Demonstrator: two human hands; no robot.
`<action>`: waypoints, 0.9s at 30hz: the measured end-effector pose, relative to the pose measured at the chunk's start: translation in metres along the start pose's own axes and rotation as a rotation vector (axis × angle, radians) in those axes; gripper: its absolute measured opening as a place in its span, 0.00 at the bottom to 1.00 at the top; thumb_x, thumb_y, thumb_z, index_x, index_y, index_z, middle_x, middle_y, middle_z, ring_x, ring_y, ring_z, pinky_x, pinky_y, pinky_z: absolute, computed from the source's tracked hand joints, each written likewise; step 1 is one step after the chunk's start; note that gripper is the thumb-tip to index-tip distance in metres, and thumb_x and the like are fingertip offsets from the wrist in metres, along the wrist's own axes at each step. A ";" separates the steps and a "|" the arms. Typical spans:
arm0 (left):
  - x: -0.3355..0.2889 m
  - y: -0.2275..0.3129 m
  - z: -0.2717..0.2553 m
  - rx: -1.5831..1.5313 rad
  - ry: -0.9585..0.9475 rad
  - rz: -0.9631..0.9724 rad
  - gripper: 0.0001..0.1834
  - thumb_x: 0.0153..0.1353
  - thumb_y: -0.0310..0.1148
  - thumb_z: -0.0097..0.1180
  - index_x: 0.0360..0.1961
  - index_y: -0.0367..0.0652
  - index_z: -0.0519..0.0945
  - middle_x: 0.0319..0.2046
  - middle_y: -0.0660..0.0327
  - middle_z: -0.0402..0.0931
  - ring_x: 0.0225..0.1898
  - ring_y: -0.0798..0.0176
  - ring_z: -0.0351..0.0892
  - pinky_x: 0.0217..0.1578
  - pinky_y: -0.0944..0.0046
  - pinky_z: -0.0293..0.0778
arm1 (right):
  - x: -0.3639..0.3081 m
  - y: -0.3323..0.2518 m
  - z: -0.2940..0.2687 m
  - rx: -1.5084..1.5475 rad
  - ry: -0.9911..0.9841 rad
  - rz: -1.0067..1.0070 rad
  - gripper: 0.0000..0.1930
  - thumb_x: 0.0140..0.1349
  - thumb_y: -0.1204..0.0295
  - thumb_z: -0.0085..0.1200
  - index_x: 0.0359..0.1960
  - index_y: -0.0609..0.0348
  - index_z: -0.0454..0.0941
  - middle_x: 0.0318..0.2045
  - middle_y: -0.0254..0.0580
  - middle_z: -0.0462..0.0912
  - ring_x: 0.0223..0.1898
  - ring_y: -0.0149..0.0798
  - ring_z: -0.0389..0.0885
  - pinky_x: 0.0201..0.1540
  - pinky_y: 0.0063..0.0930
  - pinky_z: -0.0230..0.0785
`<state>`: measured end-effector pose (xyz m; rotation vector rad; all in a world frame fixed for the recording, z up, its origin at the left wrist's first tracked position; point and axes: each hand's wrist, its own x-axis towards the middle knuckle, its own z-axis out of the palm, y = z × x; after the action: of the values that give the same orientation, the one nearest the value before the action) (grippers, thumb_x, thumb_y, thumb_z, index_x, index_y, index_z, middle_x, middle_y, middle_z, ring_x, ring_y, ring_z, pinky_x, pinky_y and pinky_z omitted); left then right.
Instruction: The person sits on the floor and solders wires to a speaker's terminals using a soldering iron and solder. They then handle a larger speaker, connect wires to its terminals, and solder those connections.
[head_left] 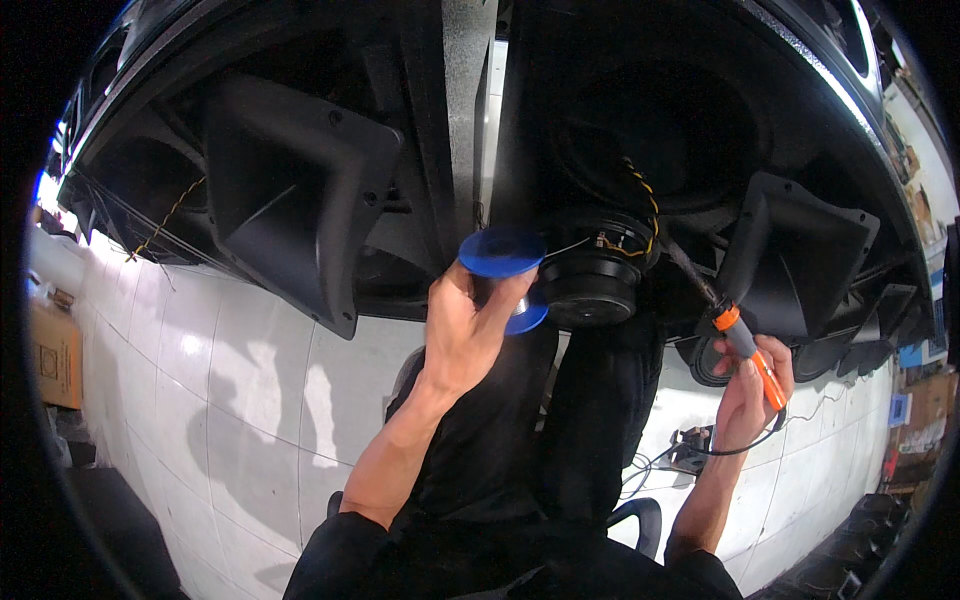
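Note:
My left hand (pixel 465 335) grips a blue-flanged spool of solder wire (pixel 503 254), and a thin strand runs from it toward the speaker driver (pixel 592 280). That round black driver rests by my knees, with a twisted yellow-and-black wire (pixel 648 205) reaching it from the dark cabinet above. In my right hand (pixel 752 385) is an orange-and-grey soldering iron (pixel 745 345), its fingers wrapped round the handle. The iron's metal shaft slants up and left toward the driver's terminal side; whether its tip touches anything is hard to see. A black cord trails from the handle.
Black speaker cabinets (pixel 420 120) stand in front, with a horn flare (pixel 290 200) at left and another horn (pixel 800 245) at right. A small stand (pixel 690 450) with cables is on the tiled floor (pixel 260 400). Cardboard boxes (pixel 57 350) sit at far left.

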<state>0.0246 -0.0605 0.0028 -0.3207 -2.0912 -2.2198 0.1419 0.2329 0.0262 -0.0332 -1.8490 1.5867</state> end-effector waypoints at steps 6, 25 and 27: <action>0.006 0.001 0.004 -0.035 -0.039 0.036 0.14 0.69 0.35 0.58 0.43 0.32 0.82 0.35 0.55 0.85 0.37 0.69 0.82 0.42 0.67 0.76 | 0.028 -0.001 -0.016 0.159 -0.061 0.145 0.20 0.60 0.78 0.57 0.53 0.75 0.74 0.38 0.65 0.83 0.38 0.54 0.88 0.28 0.30 0.84; 0.010 -0.011 0.009 0.021 -0.066 -0.026 0.23 0.65 0.49 0.61 0.42 0.36 0.82 0.34 0.56 0.85 0.37 0.63 0.83 0.43 0.62 0.76 | 0.070 -0.033 -0.005 -0.056 -0.195 0.239 0.18 0.61 0.77 0.58 0.52 0.76 0.77 0.34 0.63 0.86 0.19 0.36 0.85 0.16 0.20 0.77; 0.010 -0.011 0.007 0.023 -0.062 -0.027 0.23 0.65 0.49 0.61 0.42 0.35 0.82 0.34 0.55 0.85 0.37 0.63 0.83 0.43 0.62 0.76 | 0.075 -0.032 -0.005 -0.056 -0.247 0.237 0.18 0.62 0.76 0.58 0.52 0.76 0.77 0.35 0.63 0.86 0.19 0.36 0.85 0.16 0.20 0.77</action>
<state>0.0130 -0.0517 -0.0054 -0.3668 -2.1636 -2.2269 0.1004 0.2619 0.0901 -0.0879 -2.1452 1.7646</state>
